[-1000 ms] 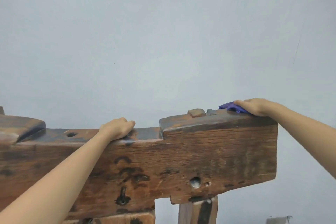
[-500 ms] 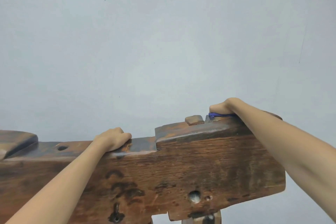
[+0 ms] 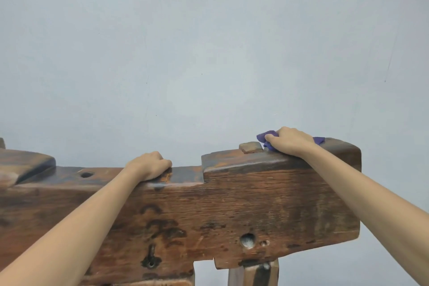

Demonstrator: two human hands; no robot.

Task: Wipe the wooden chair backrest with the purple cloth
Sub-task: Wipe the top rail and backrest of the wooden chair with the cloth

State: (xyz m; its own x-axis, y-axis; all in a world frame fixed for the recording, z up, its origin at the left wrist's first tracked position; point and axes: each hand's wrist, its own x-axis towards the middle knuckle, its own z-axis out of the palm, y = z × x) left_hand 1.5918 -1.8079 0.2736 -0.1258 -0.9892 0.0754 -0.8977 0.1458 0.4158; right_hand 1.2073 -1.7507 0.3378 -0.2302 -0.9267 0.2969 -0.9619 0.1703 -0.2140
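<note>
The wooden chair backrest (image 3: 267, 204) is a thick dark-brown beam with holes and stains, running across the lower half of the view. My right hand (image 3: 290, 141) presses the purple cloth (image 3: 267, 138) onto the raised top edge at the right end, just right of a small wooden peg (image 3: 250, 147). A bit of cloth also sticks out behind the hand. My left hand (image 3: 149, 166) grips the lower step of the top edge near the middle, fingers curled over it.
A plain grey-blue wall (image 3: 209, 53) fills the view behind the beam. A wooden post (image 3: 253, 274) stands under the beam's right part. A raised wooden block (image 3: 25, 163) sits on the beam's left end.
My right hand with the cloth slid left along the top edge toward the peg, then slightly back right, with more cloth showing now. My left hand kept its grip.
</note>
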